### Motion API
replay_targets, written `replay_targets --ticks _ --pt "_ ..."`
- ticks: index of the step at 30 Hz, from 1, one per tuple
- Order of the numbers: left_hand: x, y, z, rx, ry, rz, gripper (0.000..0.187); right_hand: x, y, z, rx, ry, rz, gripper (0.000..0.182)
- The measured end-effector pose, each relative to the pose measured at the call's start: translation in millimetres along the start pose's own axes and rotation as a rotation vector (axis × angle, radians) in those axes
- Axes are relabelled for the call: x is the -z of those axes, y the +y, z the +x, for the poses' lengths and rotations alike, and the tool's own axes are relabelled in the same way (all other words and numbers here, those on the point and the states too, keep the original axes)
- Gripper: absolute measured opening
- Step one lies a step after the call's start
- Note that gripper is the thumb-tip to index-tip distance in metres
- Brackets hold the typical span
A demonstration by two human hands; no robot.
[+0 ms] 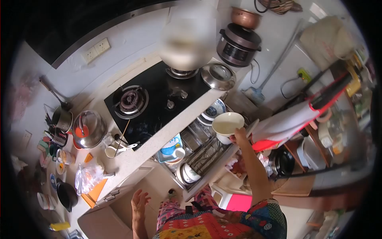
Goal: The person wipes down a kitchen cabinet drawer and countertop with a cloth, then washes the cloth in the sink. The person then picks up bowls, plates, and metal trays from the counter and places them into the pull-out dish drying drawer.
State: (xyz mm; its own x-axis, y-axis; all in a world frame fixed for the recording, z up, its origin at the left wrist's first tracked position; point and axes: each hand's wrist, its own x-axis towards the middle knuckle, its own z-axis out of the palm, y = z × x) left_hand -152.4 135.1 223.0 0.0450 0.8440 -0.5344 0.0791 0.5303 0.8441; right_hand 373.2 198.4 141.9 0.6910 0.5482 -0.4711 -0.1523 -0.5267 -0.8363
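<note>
A cream-white bowl (228, 124) is gripped at its rim by my right hand (238, 136), above the right end of a pulled-out drawer (229, 154). Blue-patterned bowls (215, 109) sit just behind it in the drawer, and white bowls (188, 174) stand at the drawer's left end. A blue-and-white dish (171, 148) and a small white cup (179, 153) lie there too. My left hand (140, 199) hangs free, fingers apart, left of the drawer and touching nothing.
Above the drawer is a black gas stove (153, 119) with a pot lid (218, 76) at its right. A rice cooker (239, 44) stands behind. On the left counter are a steel lid (89, 129), a plastic bag (89, 177) and a black pot (67, 194).
</note>
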Motion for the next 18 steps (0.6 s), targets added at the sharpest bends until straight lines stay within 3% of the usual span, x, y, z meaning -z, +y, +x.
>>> replay_targets --ticks 6,9,18 --pt "-64 -7 -19 0.113 0.163 -0.045 0.045 -26 -19 125 -0.110 -0.003 0.114 0.024" --pt "-97 -1 -24 0.146 0.213 -0.044 0.046 -43 -20 164 -0.193 -0.006 -0.001 0.026" --pt "-137 0 -29 0.160 0.272 -0.008 0.043 -73 1 207 -0.215 -0.094 -0.032 0.027"
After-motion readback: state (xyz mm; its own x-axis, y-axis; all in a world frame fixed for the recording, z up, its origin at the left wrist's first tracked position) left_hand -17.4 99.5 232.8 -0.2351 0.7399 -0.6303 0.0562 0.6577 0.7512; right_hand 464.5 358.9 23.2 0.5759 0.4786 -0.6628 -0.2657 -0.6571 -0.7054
